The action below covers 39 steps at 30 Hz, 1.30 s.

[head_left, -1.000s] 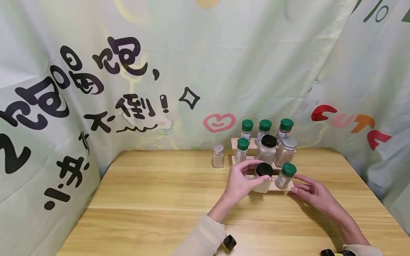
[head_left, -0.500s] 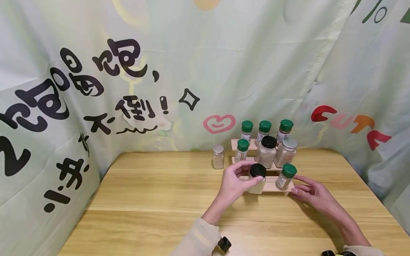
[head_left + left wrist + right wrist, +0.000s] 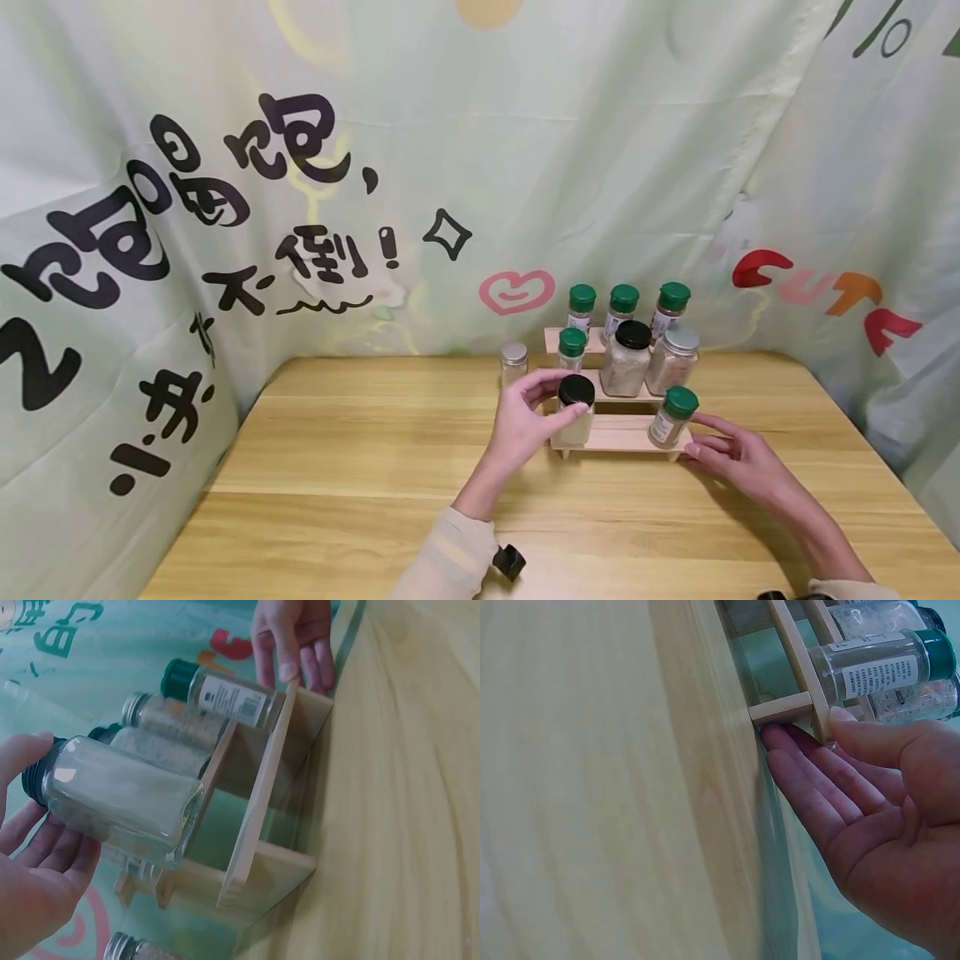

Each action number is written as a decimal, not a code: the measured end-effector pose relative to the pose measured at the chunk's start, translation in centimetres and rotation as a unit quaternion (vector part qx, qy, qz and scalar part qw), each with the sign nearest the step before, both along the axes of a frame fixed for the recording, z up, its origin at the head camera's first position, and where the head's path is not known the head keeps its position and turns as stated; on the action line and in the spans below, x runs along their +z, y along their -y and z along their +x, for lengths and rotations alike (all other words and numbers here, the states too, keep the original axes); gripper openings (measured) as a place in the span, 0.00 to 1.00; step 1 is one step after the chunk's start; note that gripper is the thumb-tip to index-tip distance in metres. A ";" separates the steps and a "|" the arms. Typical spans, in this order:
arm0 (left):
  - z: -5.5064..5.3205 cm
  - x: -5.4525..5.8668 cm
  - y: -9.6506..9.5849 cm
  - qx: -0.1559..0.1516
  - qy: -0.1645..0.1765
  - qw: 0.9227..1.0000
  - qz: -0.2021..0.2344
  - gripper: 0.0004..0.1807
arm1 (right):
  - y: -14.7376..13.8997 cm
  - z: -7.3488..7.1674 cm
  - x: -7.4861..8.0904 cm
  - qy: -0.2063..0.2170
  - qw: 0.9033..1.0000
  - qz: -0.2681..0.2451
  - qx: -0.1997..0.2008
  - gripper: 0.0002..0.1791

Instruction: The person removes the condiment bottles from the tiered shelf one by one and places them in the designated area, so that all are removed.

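Observation:
My left hand (image 3: 517,421) grips a glass jar with a black lid (image 3: 575,417) near the lid, fingers and thumb around it. Pale contents fill the jar, which is held over the left end of the bottom tier. The left wrist view shows the jar's base (image 3: 184,825) apart from the bottom board. At the rack's right end, my right hand (image 3: 738,462) holds the wooden spice rack (image 3: 615,433) by its lower corner. Its thumb touches the board edge, with other fingers behind and below. Beside that thumb stands a green-capped spice bottle (image 3: 671,417) on the bottom tier.
The middle tier bears a green-capped bottle (image 3: 572,346), a black-lidded jar (image 3: 626,367) and a silver-lidded jar (image 3: 672,367). Behind them, the top tier has green-capped bottles (image 3: 581,312). A small silver-capped shaker (image 3: 513,360) stands left of the rack. A printed curtain (image 3: 420,167) backs the table (image 3: 337,467).
My left hand has carried the black-lidded jar leftward along the bottom tier, from beside the green-capped bottle to the left end. The right hand stays at the rack's corner.

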<state>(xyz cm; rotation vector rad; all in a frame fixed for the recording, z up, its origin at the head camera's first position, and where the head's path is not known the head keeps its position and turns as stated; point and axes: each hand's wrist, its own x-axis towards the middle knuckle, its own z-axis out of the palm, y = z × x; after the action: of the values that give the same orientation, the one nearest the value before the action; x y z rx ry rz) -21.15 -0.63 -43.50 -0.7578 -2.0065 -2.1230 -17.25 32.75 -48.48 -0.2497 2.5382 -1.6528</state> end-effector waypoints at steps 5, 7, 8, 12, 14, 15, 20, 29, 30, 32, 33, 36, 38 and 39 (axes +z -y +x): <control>-0.5 0.1 0.9 0.002 -0.003 1.000 0.002 0.21 | -0.1 0.0 -0.1 -0.001 1.000 -0.010 0.004 0.32; -0.7 0.2 1.2 0.005 -0.004 1.000 0.007 0.21 | -0.1 0.0 -0.1 -0.007 1.000 -0.010 0.004 0.32; -0.8 0.2 1.4 0.006 -0.004 1.000 0.008 0.21 | -0.1 0.0 -0.1 -0.010 1.000 -0.008 0.004 0.32; -1.3 0.3 2.4 0.014 0.001 1.000 0.008 0.20 | -0.1 -0.1 -0.2 -0.010 1.000 -0.008 0.005 0.32; -1.5 0.4 2.9 0.017 0.003 1.000 0.006 0.21 | -0.2 -0.1 -0.2 -0.006 1.000 -0.014 0.007 0.32; -1.6 0.5 3.1 0.017 0.004 1.000 0.006 0.21 | -0.2 -0.1 -0.1 -0.004 1.000 -0.019 0.008 0.32; -2.2 0.3 4.2 0.023 0.006 1.000 0.005 0.22 | -0.2 -0.2 -0.1 0.011 0.999 -0.032 0.008 0.33; -3.3 -0.4 6.0 0.053 0.011 0.999 0.006 0.21 | -0.2 -0.2 -0.3 0.011 0.999 -0.050 0.012 0.33; -3.3 -0.4 6.2 0.056 0.012 0.998 0.008 0.21 | -0.2 -0.2 -0.3 0.009 0.999 -0.049 0.012 0.33; -3.5 -0.5 6.6 0.061 0.014 0.998 0.012 0.21 | -0.2 -0.2 -0.3 0.009 0.999 -0.049 0.012 0.33; -3.6 -0.6 6.8 0.063 0.016 0.998 0.014 0.21 | -0.2 -0.2 -0.4 0.007 0.999 -0.049 0.012 0.32; -3.9 -0.8 7.4 0.074 0.018 0.997 0.019 0.21 | -0.4 -0.3 -0.4 0.001 0.998 -0.054 0.014 0.30; -4.1 -1.1 7.8 0.079 0.020 0.996 0.019 0.22 | -0.4 -0.3 -0.5 -0.001 0.998 -0.063 0.016 0.29; -4.2 -1.2 8.0 0.081 0.022 0.996 0.019 0.22 | -0.5 -0.3 -0.6 -0.003 0.998 -0.066 0.018 0.28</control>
<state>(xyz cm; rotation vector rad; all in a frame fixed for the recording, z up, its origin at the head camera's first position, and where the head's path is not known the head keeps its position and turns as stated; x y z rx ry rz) -25.37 -8.65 -44.68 -0.5277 -1.9699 -2.0959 -17.56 33.22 -49.04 -0.3085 2.4178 -1.8103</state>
